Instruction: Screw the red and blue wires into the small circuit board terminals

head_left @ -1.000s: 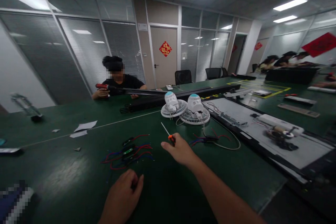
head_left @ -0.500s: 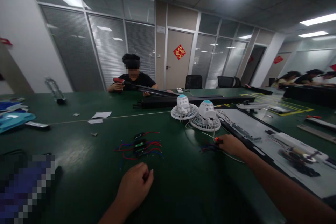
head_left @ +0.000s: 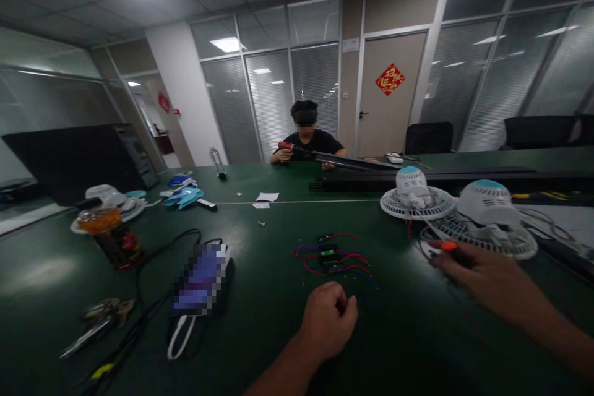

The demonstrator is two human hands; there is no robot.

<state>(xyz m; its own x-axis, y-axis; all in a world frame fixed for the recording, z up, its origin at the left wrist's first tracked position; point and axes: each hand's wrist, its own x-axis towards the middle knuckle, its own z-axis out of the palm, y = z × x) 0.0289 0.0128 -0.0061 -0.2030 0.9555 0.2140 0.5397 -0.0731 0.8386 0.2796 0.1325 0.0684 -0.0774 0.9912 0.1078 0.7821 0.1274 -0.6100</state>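
Note:
My left hand (head_left: 328, 320) rests as a closed fist on the green table (head_left: 260, 272), just in front of a tangle of red and blue wires with small circuit boards (head_left: 331, 256). My right hand (head_left: 482, 278) reaches out to the right, its fingers wrapped round an orange-handled screwdriver (head_left: 446, 247). The screwdriver's tip points at the nearer of two small white fans (head_left: 485, 213) lying face down. The second fan (head_left: 411, 193) lies just left of it.
A person sits across the table holding a red tool (head_left: 285, 146) against a long black bar (head_left: 417, 178). On the left are a pixelated device (head_left: 199, 272), black cables (head_left: 153, 272), keys (head_left: 102, 309), a jar (head_left: 109, 232), blue items (head_left: 185, 195) and paper scraps (head_left: 264, 199).
The view has swung left, bringing the left end of the table into sight. My right hand with the screwdriver moved right, from above the wires to beside the fans. My left fist stayed put.

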